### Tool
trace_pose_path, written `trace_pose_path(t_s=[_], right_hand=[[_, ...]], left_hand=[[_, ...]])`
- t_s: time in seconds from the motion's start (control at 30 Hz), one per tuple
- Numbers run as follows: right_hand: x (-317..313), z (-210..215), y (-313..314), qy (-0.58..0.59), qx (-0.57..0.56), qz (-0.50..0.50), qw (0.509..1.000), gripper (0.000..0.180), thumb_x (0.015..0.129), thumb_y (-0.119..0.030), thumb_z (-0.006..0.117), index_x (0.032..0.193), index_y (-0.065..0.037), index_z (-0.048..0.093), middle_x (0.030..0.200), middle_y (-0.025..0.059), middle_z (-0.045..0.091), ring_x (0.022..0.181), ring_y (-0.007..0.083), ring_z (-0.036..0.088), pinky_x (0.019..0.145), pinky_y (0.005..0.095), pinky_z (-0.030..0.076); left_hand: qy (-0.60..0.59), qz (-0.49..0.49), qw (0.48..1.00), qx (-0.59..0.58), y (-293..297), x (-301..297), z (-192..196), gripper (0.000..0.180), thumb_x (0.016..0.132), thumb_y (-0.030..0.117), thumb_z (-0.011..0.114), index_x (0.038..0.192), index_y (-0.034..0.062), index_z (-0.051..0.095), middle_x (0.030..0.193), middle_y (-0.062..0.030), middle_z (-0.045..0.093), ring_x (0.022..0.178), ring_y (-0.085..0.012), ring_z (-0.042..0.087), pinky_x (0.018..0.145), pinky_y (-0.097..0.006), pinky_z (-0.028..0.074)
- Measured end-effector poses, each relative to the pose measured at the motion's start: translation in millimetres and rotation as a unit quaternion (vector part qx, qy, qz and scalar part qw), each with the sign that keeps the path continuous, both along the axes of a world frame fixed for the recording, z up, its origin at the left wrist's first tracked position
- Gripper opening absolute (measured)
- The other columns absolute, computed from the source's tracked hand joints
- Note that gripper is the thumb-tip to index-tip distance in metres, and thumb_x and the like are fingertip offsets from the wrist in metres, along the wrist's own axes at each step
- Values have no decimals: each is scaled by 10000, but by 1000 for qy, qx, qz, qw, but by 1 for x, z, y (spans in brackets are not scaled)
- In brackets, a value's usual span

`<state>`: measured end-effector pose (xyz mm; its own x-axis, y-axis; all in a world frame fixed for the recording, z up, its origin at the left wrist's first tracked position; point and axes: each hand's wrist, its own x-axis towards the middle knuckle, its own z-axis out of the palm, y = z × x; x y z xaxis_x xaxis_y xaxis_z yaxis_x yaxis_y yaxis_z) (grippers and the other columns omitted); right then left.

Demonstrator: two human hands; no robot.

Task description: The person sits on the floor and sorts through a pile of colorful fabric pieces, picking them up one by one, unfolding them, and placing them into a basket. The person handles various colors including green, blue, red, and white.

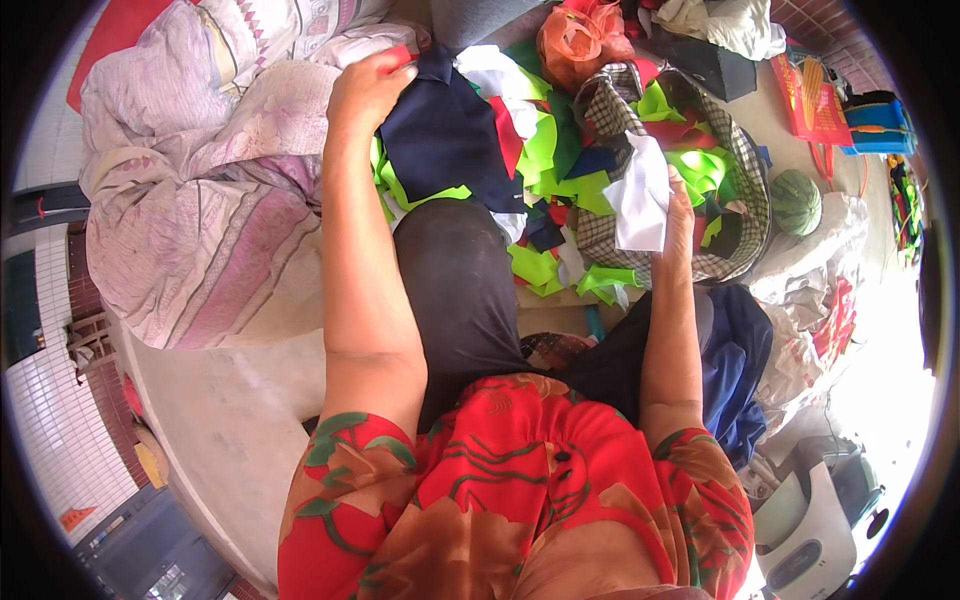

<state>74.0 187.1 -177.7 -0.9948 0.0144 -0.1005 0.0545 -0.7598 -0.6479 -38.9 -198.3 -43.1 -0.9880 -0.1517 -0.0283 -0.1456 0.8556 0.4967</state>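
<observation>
Plainly, a white cloth piece (642, 195) was held by the right hand (682, 215), the fingers being closed on its right side, so that most of it was left to extend leftward of them. Its long axis was pointed roughly away from the body, nearly in line with the right forearm. From above, the left part of a checked fabric container (600, 240) was overlapped by the piece; whether the two were touching could not be told. Bright green scraps (698, 172) were contained inside, just beyond the right fingers, and the opening was approached far more closely by that hand than by the left hand (365, 92). The latter was placed well apart, at the far left edge of a navy cloth (445, 140). A bit of red was seen at its bent fingertips, but what was gripped there, if anything, could not be told. Between both hands, loose offcuts (540, 150) were heaped.
</observation>
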Motion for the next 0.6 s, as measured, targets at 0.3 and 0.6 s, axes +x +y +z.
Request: trace_pose_path(t_s=[0.3, 0.6], right_hand=[[-9, 0, -5, -48, 19, 25, 998, 315, 828, -64, 550, 1138, -43, 502, 1055, 98, 607, 899, 191, 627, 785, 315, 538], [-12, 10, -11, -74, 3, -3, 997, 334, 844, -112, 607, 1159, -46, 519, 1001, 90, 632, 846, 187, 642, 738, 318, 550]], left_hand=[[-103, 173, 978, 47, -67, -3, -194, 666, 727, 361, 726, 1250, 9, 512, 1192, -203, 577, 1097, -314, 569, 942, -393, 424], [118, 33, 954, 272, -2, 2, -38, 302, 814, 204, 672, 947, -57, 600, 788, -103, 628, 705, -147, 529, 687, -309, 444]])
